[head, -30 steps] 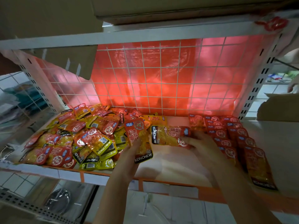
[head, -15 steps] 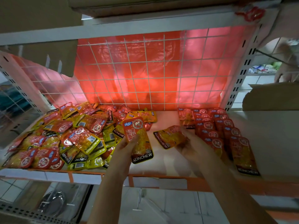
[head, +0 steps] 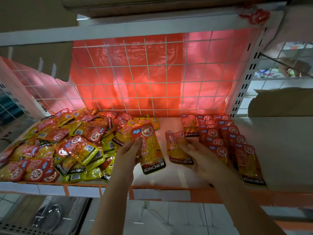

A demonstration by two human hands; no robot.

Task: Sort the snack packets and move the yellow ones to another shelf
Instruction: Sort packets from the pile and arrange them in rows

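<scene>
White metal shelf [head: 177, 177] with orange front edge. White wire grid [head: 152, 78] at far side, red plastic sheet [head: 135, 92] glowing behind. Cardboard [head: 281, 102] at right. Tiled floor [head: 169, 217] below.

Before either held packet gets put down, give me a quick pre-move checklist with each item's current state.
1. Left hand grips its packet: ok.
2. Right hand grips its packet: ok.
3. Both held packets red-topped, matching the red rows: ok.
4. Bare shelf between pile and rows: ok.
5. Pile fully sorted: not ok, red and yellow mixed.
6. Destination shelf for yellow ones: cannot tell.
</scene>
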